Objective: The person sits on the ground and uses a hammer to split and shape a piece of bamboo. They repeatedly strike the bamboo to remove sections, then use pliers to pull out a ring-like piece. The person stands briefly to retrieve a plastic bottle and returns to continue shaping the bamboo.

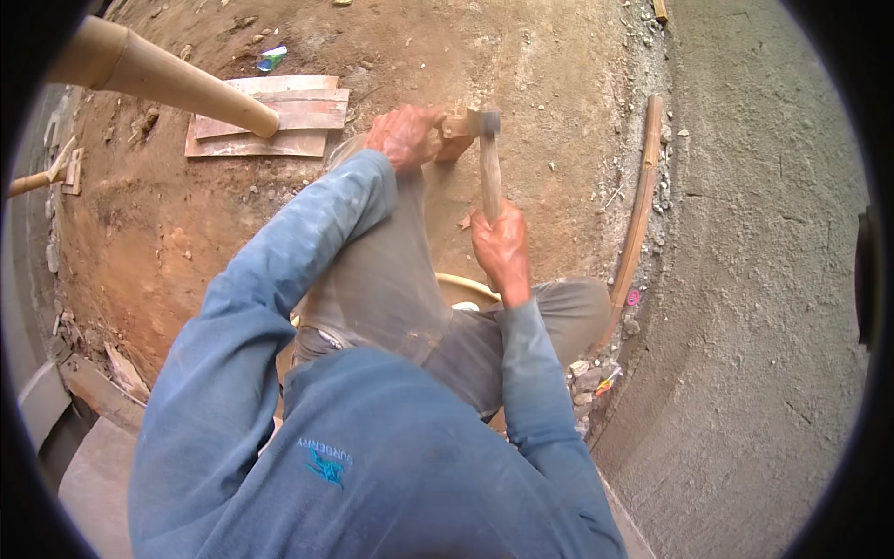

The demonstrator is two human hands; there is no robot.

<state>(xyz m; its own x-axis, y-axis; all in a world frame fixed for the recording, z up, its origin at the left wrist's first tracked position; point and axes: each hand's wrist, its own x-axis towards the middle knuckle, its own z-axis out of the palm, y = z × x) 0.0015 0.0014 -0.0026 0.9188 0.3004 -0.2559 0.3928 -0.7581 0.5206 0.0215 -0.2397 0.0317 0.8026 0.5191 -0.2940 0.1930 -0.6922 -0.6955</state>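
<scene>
My right hand [503,244] is wrapped round the wooden handle of a hammer [491,172]. The dark head of the hammer points away from me and sits against the end of a short wooden piece [456,126]. My left hand [407,138] is closed round the other end of that piece, low over the dirt in front of my left knee. Another reddish-brown part shows just under the fingers; its kind is unclear. Whether a nail is between the fingers cannot be made out.
A thick bamboo pole [177,79] slants in from the upper left over several stacked flat boards [312,110]. A long wooden strip [643,186] lies by the rough grey cement surface [764,233] on the right. Part of a pale yellow rim [456,279] shows between my legs.
</scene>
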